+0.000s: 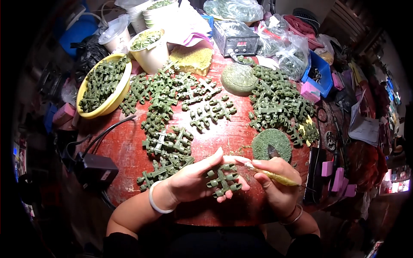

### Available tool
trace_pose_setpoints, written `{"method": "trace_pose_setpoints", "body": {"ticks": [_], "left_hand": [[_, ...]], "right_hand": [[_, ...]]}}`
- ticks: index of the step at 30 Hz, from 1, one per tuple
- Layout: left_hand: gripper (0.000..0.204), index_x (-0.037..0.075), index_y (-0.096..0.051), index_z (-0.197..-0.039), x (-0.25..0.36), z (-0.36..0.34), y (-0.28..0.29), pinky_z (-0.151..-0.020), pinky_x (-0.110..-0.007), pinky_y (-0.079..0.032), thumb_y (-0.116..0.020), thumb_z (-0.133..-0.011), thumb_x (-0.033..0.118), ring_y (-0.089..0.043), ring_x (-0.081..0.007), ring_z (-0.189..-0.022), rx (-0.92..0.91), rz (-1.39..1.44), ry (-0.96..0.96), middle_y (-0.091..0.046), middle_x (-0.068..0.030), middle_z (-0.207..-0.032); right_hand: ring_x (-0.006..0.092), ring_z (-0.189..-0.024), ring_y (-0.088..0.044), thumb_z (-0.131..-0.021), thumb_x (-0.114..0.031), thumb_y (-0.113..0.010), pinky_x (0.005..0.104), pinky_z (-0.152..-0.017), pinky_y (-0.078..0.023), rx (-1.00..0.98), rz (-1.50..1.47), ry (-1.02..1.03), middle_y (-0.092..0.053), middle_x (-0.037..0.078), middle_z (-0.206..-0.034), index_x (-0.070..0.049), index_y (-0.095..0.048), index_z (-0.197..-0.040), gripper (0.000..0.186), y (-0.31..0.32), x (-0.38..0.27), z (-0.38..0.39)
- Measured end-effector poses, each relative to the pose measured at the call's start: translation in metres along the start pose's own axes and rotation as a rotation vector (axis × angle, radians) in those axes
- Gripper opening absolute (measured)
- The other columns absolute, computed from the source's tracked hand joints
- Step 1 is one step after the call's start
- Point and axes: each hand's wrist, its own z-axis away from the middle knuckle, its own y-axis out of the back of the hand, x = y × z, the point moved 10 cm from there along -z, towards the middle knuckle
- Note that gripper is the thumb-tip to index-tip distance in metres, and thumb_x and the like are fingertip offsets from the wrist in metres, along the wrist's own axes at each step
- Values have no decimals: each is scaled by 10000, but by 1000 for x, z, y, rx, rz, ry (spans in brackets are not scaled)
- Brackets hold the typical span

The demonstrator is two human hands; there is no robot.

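Near the front edge of the red table [215, 148], my left hand [193, 180] holds a green branched piece [223, 179] with rounded, cup-like ends on short arms. The piece rests against the fingers, its branches facing up. My right hand [279, 180] is closed round a pen-like tool [277, 176] with a yellowish handle, its tip pointing left. That tip is close to my left fingertips; whether it touches them I cannot tell. Just beyond my right hand lies a round green textured pad [260, 144] with a dark patch on it. Similar green pieces [165, 139] lie in a heap beyond my left hand.
More green pieces [275, 101] are piled at the right, beside a pale round block [239, 79]. A yellow basin [92, 115] and white bucket [155, 58] stand far left. Behind are a yellow sponge [191, 60] and a control box [235, 38]. A black adapter [98, 170] sits left.
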Motion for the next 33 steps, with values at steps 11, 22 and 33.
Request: {"method": "trace_pose_setpoints", "body": {"ticks": [11, 22, 33], "left_hand": [[613, 73, -611, -1074, -2, 2, 18, -484, -220, -443, -247, -1057, 567, -607, -149, -586, 125, 17, 36, -716, -199, -957], [688, 52, -601, -1059, -9, 5, 13, -359, -194, -330, -152, -1055, 574, -507, -155, -466, 59, 50, 158, -672, -285, -896], [239, 30, -574, -1060, 6, 1, 3, -828, -416, -556, -491, -1007, 248, -650, -267, -1002, 34, 60, -60, -619, -136, -1069]], "right_hand": [[187, -676, -620, -811, -56, -791, 296, -598, -478, 22, 30, 112, -703, 79, -847, -28, -736, -1066, 262, 1, -9, -2], [143, -661, -615, -776, -71, -826, 261, -582, -489, -118, -112, 146, -683, 49, -821, -50, -739, -1104, 340, -14, -12, 2], [144, -768, -674, -939, -30, -653, 266, -687, -530, 544, 362, -187, -711, 105, -875, -22, -697, -1039, 110, 87, 48, -14]]}}
